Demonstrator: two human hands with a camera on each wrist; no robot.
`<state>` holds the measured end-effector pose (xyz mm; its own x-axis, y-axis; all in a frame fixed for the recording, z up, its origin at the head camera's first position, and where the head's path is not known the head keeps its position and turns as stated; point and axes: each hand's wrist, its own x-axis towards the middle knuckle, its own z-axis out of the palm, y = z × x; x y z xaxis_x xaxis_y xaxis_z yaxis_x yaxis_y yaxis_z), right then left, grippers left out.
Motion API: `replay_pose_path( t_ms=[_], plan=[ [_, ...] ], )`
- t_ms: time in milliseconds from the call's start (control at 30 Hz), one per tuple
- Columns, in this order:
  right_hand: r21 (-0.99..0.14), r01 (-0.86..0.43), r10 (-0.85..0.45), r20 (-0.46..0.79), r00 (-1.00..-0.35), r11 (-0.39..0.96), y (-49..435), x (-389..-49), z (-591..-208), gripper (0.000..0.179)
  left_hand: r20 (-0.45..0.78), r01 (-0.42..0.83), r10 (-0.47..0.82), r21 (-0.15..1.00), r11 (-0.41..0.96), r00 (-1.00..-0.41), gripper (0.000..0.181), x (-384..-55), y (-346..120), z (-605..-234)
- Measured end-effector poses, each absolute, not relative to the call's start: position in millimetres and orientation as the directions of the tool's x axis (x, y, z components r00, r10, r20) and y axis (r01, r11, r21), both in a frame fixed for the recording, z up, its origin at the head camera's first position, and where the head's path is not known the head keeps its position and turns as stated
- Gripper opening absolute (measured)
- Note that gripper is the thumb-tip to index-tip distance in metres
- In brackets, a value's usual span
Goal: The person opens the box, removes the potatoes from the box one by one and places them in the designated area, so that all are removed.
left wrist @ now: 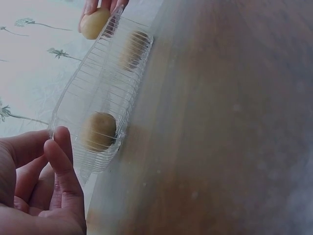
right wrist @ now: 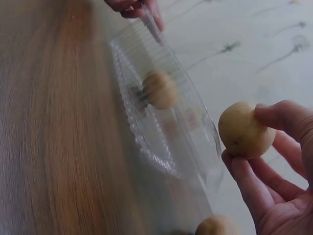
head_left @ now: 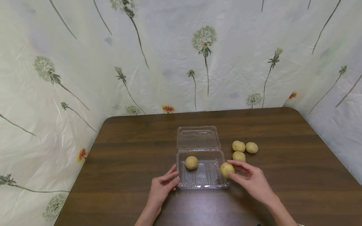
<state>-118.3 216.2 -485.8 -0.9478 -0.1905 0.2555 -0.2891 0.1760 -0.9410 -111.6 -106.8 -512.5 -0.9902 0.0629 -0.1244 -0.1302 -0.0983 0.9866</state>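
Observation:
A clear plastic clamshell container [head_left: 205,177] lies open on the table, its lid [head_left: 198,139] folded back away from me. One small round potato [head_left: 191,162] rests inside, toward the left. At the left wall, my left hand [head_left: 161,188] pinches the container's rim between thumb and finger, seen close in the left wrist view. My right hand [head_left: 253,182] holds another potato [right wrist: 246,130] by thumb and fingertips. That potato is raised at the right rim of the container, overlapping it in the head view.
Three more potatoes [head_left: 238,146] sit together on the dark wooden table [head_left: 135,150], just right of the container and beyond my right hand. A pale sheet printed with flowers [head_left: 169,62] hangs behind the table and along both sides.

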Motion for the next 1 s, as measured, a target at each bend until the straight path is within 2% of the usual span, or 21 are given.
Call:
replay_pose_path(
  t_ms=[600,1000],
  plan=[
    [-0.939,-0.282,-0.182,0.247,-0.952,0.196,229,-116,-488,0.040,-0.125,-0.131,0.056,0.986,-0.102,-0.991,0.030,-111,-106,-511],
    [-0.932,-0.265,-0.120,0.242,-0.963,0.246,237,-115,-488,0.040,-0.128,-0.134,0.059,0.986,-0.100,-0.990,0.031,-110,-107,-510]
  ],
)
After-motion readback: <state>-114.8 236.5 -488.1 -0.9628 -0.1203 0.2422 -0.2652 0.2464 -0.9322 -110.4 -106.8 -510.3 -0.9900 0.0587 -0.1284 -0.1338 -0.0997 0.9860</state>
